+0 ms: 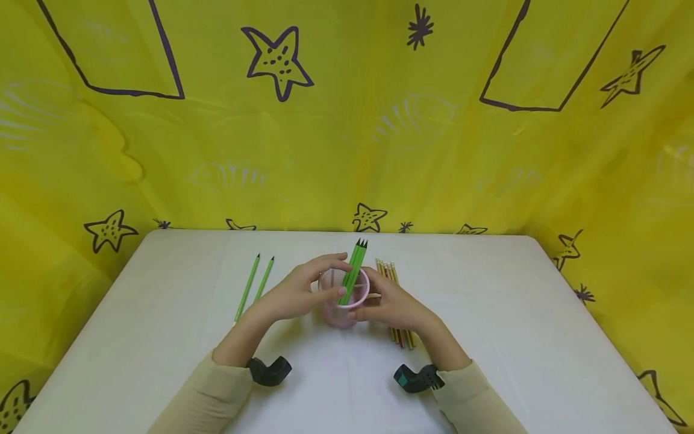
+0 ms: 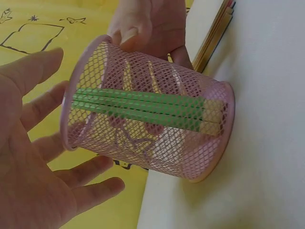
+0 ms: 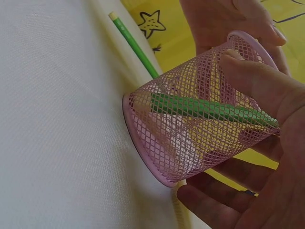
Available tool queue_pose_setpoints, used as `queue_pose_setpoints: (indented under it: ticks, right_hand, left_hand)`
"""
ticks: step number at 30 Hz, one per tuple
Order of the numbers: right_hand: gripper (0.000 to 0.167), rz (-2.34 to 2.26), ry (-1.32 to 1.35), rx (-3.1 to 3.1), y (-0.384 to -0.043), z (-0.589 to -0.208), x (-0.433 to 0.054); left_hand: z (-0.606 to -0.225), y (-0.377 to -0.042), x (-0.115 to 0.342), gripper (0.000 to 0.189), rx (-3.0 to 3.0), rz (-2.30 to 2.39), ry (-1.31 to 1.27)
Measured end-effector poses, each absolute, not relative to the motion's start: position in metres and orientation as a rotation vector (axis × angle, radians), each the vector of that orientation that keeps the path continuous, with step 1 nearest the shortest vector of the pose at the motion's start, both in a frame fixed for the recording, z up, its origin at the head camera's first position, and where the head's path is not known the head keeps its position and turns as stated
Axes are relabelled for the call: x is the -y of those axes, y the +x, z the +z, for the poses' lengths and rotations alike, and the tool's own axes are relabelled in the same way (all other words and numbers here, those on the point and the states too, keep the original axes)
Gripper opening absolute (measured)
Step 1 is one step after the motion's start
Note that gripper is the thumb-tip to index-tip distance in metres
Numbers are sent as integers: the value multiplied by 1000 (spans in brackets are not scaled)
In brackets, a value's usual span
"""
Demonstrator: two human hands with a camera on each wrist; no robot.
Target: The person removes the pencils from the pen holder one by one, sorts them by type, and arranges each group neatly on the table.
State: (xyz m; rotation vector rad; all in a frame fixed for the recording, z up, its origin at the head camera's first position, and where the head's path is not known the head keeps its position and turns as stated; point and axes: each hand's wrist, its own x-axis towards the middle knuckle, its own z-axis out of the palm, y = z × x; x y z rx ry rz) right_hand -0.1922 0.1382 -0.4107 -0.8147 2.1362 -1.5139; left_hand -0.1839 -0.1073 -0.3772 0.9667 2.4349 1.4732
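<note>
A pink mesh pencil cup (image 1: 339,318) is in my right hand (image 1: 400,306), whose thumb presses its side near the rim while the fingers curve round it. Inside the cup lean three green pencils (image 1: 353,271), black tips up; their pale ends sit near the bottom in the left wrist view. My left hand (image 1: 297,294) is at the cup's mouth with fingers spread and apart from one another, around the pencils' upper part. The cup's base is close over the white table in both wrist views.
Two more green pencils (image 1: 247,288) lie side by side on the white table (image 1: 162,337), left of my left hand. Several gold pencils (image 1: 402,337) lie in a bunch under and beside my right hand. A yellow patterned cloth (image 1: 336,150) hangs behind the table's far edge.
</note>
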Motion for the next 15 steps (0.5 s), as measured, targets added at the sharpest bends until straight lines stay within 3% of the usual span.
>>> queue_pose_setpoints:
  ticks: [15]
  right_hand:
    - [61, -1497, -832, -2140, -192, -410, -138]
  left_hand:
    - [-390, -183, 96, 42, -2494, 1345, 1091]
